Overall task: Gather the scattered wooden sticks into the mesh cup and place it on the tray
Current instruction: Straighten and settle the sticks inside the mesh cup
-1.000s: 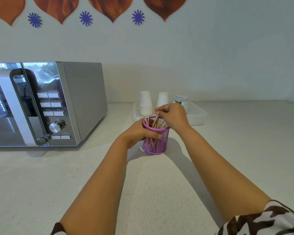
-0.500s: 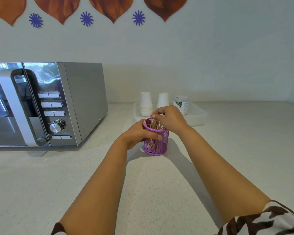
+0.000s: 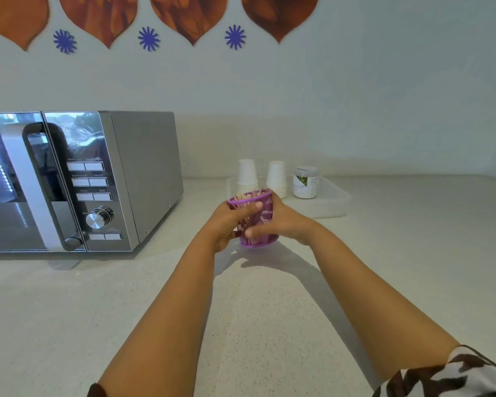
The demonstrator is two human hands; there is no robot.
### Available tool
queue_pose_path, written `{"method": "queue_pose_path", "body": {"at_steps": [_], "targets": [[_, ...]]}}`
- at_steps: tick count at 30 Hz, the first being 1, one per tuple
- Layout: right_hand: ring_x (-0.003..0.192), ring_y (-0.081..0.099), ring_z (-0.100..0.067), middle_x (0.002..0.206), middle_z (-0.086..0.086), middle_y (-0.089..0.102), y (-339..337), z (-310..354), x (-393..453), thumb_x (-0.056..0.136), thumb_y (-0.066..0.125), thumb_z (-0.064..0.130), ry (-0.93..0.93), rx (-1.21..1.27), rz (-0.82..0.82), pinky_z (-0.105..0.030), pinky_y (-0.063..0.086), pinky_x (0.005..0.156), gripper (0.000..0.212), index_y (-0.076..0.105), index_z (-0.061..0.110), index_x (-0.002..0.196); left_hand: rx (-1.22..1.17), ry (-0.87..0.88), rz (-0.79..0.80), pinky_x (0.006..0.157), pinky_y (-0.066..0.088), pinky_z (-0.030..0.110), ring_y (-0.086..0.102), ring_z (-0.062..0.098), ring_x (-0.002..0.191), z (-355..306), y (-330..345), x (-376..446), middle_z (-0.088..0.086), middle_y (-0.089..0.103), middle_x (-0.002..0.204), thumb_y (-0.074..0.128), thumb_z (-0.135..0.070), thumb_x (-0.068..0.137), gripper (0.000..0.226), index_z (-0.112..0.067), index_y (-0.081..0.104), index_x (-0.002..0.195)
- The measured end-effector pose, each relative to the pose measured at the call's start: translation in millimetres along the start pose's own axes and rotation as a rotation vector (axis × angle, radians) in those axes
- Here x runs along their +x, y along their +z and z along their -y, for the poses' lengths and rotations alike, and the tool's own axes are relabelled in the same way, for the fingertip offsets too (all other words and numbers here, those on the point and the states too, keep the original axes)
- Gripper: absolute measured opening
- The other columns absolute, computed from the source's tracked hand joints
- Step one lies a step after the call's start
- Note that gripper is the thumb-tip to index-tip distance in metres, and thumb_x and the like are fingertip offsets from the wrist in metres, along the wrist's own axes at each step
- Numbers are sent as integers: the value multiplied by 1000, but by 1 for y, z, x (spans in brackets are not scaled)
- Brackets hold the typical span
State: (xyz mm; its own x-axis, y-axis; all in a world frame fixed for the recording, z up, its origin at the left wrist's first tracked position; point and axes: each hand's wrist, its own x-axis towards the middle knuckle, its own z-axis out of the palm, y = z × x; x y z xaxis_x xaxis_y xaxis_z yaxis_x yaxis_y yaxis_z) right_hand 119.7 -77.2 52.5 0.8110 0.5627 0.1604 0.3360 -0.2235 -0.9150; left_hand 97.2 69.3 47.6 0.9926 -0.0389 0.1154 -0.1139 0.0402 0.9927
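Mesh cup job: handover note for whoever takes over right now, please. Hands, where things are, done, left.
Left hand: grips the purple mesh cup from its left side.
Right hand: grips the same cup from the right, fingers across its lower front.
Cup: tilted, seemingly just off the counter, in front of the tray.
Wooden sticks: in the cup, tips showing at the rim; no loose ones visible on the counter.
Tray: holds two stacks of white paper cups and a small jar; the right part looks free.
Done: sticks gathered.
Left: set the cup upright on the tray and let go.
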Motion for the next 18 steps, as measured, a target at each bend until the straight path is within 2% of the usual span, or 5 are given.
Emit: {"method": "queue_pose_path", "body": {"at_steps": [3, 5, 8, 11, 18], "targets": [[111, 62, -23, 122, -7, 61, 12, -11, 8, 62, 86, 19, 28, -63, -317, -40, 51, 97, 82, 42, 12, 130, 3, -32, 64, 94, 47, 37, 60, 24, 111, 0, 0, 0, 7, 66, 117, 71, -25, 80, 44, -16, 57, 121], [111, 61, -23, 121, -5, 63, 10, -17, 12, 61, 86, 30, 79, -62, -442, -41, 51, 97, 80, 47, 14, 129, 8, -43, 72, 104, 36, 40, 51, 24, 123, 0, -2, 2, 7, 59, 128, 71, -28, 79, 58, -11, 50, 131], [110, 60, -21, 119, 1, 61, 6, -19, 13, 58, 87, 31, 100, -54, -432, -34, 51, 93, 84, 45, 17, 129, 13, -34, 46, 110, 27, 45, 45, 25, 129, -1, -7, 5, 6, 55, 132, 73, -29, 76, 63, -10, 48, 131], [111, 60, -22, 121, -1, 61, 5, -21, 14, 56, 88, 32, 105, -43, -478, -39, 51, 96, 87, 43, 16, 130, -11, -23, 25, 111, 26, 45, 41, 22, 129, 2, -10, 7, 7, 48, 138, 73, -25, 78, 80, -5, 32, 143], [113, 58, -22, 123, -1, 60, 4, -20, 13, 55, 88, 34, 96, -86, -490, -36, 49, 96, 89, 42, 17, 130, 15, -37, 31, 112, 27, 46, 36, 28, 136, 2, -10, 5, 11, 36, 150, 76, -29, 73, 97, -3, 20, 147]]}}
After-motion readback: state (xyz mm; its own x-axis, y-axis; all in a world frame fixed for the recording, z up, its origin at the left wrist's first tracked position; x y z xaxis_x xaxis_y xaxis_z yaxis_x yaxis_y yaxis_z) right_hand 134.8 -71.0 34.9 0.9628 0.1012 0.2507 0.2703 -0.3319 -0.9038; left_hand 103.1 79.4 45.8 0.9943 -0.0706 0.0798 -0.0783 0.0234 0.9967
